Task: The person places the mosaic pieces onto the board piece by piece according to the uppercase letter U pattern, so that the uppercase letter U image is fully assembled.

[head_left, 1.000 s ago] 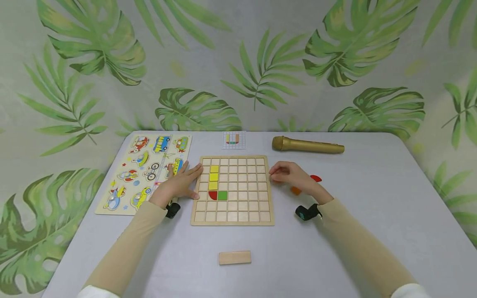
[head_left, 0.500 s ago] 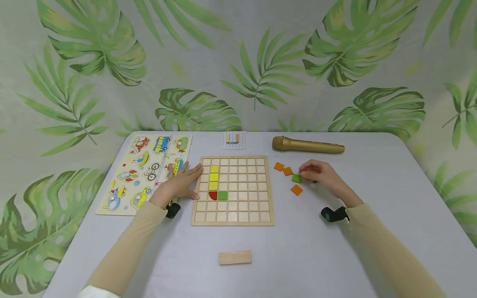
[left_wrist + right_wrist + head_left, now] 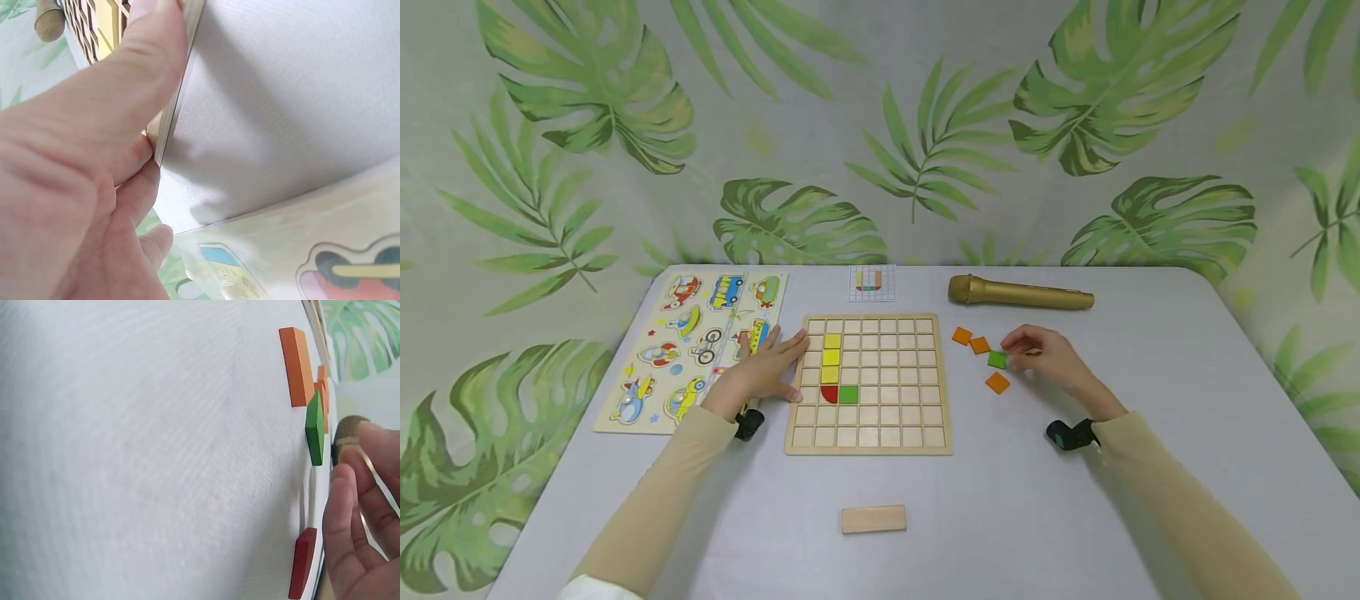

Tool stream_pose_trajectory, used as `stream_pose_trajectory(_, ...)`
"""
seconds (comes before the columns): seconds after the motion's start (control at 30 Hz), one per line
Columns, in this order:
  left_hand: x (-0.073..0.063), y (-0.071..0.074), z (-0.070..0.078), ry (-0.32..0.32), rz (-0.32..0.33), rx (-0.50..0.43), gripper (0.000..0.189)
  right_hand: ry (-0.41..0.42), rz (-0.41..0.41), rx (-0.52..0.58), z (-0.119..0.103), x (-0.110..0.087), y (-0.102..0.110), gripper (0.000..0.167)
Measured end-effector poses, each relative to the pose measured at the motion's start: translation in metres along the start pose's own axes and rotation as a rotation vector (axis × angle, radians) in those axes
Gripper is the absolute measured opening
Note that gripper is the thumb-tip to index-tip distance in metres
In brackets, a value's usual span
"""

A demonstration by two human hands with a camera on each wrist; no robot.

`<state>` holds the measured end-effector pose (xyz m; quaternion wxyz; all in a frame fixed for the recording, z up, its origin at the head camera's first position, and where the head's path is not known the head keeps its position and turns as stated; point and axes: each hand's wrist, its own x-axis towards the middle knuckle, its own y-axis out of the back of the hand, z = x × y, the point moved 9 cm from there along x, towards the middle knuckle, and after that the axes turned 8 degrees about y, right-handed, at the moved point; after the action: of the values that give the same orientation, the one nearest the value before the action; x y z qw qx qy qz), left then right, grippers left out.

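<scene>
A wooden grid board (image 3: 868,450) lies mid-table, with yellow square tiles (image 3: 831,357) in a column, a red quarter-round tile (image 3: 830,394) below them and a green square tile (image 3: 847,394) beside that. My left hand (image 3: 758,377) rests on its left edge, fingers spread and thumb at the rim. To the right of the board, my right hand (image 3: 1048,360) hovers with loosely bent fingers close to a loose green tile (image 3: 997,359). The right wrist view shows those fingers apart from the tile, holding nothing. Under that hand lies a red tile (image 3: 303,564), hidden in the head view.
Loose orange tiles (image 3: 997,382) lie around the green one. A picture puzzle board (image 3: 655,333) is at left. Behind stand a pattern card (image 3: 872,283) and a gold microphone (image 3: 1020,292). A wooden block (image 3: 873,519) lies in front.
My right hand has moved right from the grid board's right edge to the loose green tile, uncovering the orange tiles. My left hand has stayed on the board.
</scene>
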<state>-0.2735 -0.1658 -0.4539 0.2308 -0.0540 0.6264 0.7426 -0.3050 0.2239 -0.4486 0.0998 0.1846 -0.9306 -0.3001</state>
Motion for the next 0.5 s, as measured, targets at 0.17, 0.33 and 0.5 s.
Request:
stream_pose_trajectory(0.17, 0.0, -0.001, -0.001, -0.002, -0.001, 0.003, 0.096, 0.027, 0.003, -0.092, -0.006, 0.004, -0.004, 0.02)
stream_pose_trajectory(0.33, 0.0, 0.0, 0.0, -0.005, 0.004, 0.002, 0.095, 0.029, -0.007, -0.151, -0.004, 0.008, -0.009, 0.019)
stream_pose_trajectory(0.5, 0.0, 0.0, 0.0, -0.005, 0.004, 0.003, 0.095, 0.028, 0.0, -0.197, -0.003, 0.009, -0.011, 0.021)
